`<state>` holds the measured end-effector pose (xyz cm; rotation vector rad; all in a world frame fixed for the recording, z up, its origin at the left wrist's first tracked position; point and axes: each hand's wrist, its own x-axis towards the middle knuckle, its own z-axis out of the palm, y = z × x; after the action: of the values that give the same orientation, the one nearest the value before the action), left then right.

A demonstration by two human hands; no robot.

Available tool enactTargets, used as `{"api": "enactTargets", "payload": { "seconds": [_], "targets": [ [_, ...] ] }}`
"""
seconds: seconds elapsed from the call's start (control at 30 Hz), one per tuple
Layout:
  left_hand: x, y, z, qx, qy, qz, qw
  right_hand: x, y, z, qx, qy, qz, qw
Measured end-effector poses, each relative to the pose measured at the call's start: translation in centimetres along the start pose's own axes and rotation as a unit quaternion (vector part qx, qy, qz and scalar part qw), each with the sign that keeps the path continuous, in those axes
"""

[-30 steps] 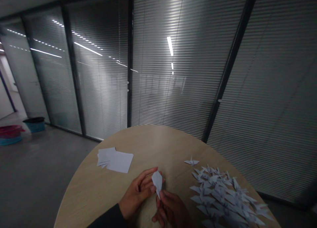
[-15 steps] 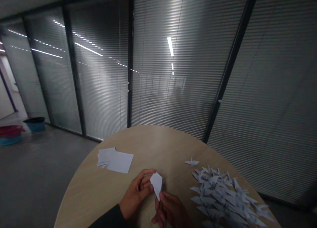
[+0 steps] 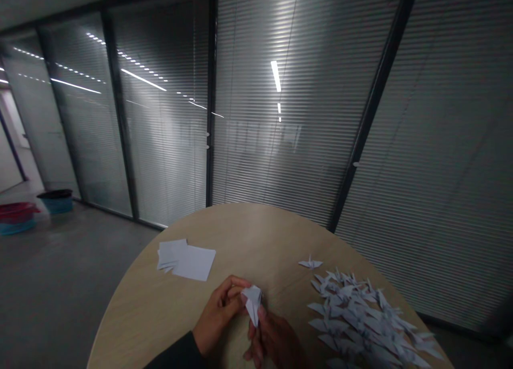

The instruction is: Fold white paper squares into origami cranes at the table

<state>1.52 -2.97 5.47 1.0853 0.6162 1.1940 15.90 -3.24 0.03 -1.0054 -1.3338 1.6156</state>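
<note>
A small folded white paper piece (image 3: 252,300) is held just above the round wooden table (image 3: 248,235) near its front edge. My left hand (image 3: 218,315) pinches the paper's upper part with curled fingers. My right hand (image 3: 274,339) grips its lower tip from below, fingers closed. A dark sleeve covers my left wrist. To the left lies a small stack of flat white paper squares (image 3: 186,259). To the right lies a pile of several folded paper cranes (image 3: 360,315), with a single crane (image 3: 310,262) apart from it.
Glass walls with shut blinds (image 3: 280,118) stand behind the table. Grey floor stretches to the left, where red and blue basins (image 3: 16,217) and a dark one (image 3: 56,201) sit by the wall.
The paper piece has been folded smaller and lowered slightly between my hands; my left fingers have curled in over its top. Everything on the table stays put.
</note>
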Motion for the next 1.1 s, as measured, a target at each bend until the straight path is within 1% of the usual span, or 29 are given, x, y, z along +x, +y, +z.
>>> {"api": "enactTargets", "payload": {
  "seconds": [0.13,0.33,0.43,0.57,0.67,0.77,0.87,0.93,1.0,1.1],
  "targets": [
    [0.0,0.0,0.2,-0.008,-0.002,0.000,1.000,-0.2,-0.3,-0.2,-0.024,0.005,-0.014,1.000],
    [0.1,-0.1,0.3,-0.010,0.000,-0.002,1.000,-0.3,-0.8,0.0,-0.025,0.013,-0.004,1.000],
    [0.2,-0.1,0.3,-0.013,0.004,-0.002,1.000,-0.4,-0.8,-0.1,-0.051,0.034,-0.017,0.998],
    [0.3,-0.3,0.2,-0.014,-0.010,-0.006,1.000,-0.5,-0.2,-0.3,-0.112,0.069,-0.036,0.991],
    [0.3,-0.8,-0.1,0.004,0.003,-0.009,1.000,-0.4,0.3,-0.5,-0.122,0.081,-0.044,0.988],
    [0.4,-1.3,-0.5,0.018,0.028,0.004,0.999,-0.4,0.1,-0.3,-0.143,0.066,-0.048,0.986],
    [0.5,-1.7,-0.7,0.029,0.036,0.016,0.999,-0.5,-0.7,0.0,-0.155,0.034,-0.034,0.987],
    [0.5,-1.7,-0.7,0.039,0.040,0.018,0.998,-0.5,-1.0,0.2,-0.153,0.027,-0.022,0.988],
    [0.4,-1.7,-0.6,0.047,0.045,0.019,0.998,-0.4,-0.9,0.3,-0.155,0.025,-0.014,0.987],
    [0.2,-1.7,-0.4,0.047,0.046,0.014,0.998,-0.1,0.0,0.1,-0.160,0.015,-0.006,0.987]
  ]
}}
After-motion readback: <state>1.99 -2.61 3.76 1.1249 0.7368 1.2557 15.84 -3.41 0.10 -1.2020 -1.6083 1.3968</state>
